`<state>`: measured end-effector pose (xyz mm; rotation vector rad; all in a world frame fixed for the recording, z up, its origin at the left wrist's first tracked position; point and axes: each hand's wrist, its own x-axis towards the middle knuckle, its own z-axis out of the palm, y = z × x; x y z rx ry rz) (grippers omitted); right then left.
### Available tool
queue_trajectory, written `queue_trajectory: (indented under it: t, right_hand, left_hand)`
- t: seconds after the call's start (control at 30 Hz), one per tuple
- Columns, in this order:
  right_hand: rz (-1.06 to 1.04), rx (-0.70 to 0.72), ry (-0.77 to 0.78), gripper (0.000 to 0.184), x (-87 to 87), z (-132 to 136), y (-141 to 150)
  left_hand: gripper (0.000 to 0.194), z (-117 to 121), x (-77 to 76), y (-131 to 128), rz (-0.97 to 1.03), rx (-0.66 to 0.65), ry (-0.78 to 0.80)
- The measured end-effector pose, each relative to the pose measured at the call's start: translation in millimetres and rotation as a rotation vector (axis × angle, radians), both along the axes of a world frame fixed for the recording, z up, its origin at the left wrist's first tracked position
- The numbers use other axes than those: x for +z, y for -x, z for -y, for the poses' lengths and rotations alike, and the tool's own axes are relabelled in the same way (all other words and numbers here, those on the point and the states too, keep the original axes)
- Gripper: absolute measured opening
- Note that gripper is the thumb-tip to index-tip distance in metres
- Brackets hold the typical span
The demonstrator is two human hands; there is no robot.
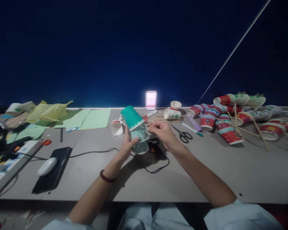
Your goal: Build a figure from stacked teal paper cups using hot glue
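Note:
Over the middle of the table, my left hand (pixel 128 143) is wrapped round a stack of paper cups with a green wave pattern (pixel 141 147). The upper end of the stack is a plain teal cup (pixel 132 116), tilted to the left. My right hand (pixel 159 131) has its fingers pinched together at the right side of the stack, close to a cup rim. Whatever lies between those fingertips is too small to make out. Red-and-white markers (pixel 150 114) show just behind the stack. A white cup (pixel 116 127) lies to its left.
Black scissors (pixel 185 136) and a teal-tipped marker (pixel 193 129) lie right of my hands. Stacked red patterned cups (pixel 230 132) and wooden sticks (pixel 260 134) cover the right side. At left are a phone (pixel 52 169), a white case (pixel 47 166) and a power strip (pixel 16 164). A black cable (pixel 93 153) crosses the table.

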<state>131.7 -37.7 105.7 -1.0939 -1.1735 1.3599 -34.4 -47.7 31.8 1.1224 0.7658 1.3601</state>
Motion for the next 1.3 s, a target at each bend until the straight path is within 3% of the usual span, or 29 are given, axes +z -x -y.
queue_trajectory:
  t: [0.43,0.7,0.97,1.3]
  right_hand:
    - [-0.005,0.004,-0.015,0.014,-0.4,0.5,-0.1]
    - [0.093,0.01,-0.045,0.013,-0.9,-0.3,-2.7]
    - [0.098,0.094,-0.085,0.012,4.2,0.8,-4.6]
    - [0.191,0.055,-0.139,0.019,-3.8,-3.4,-6.7]
  left_hand:
    - [0.083,-0.1,-0.2,-0.5,-0.003,-0.01,-0.002]
    - [0.078,0.4,1.7,-1.9,0.003,-0.026,0.007]
    - [0.077,0.5,5.2,-2.3,-0.009,0.018,0.006]
    - [0.08,-0.9,0.8,-1.4,0.0,-0.01,0.012]
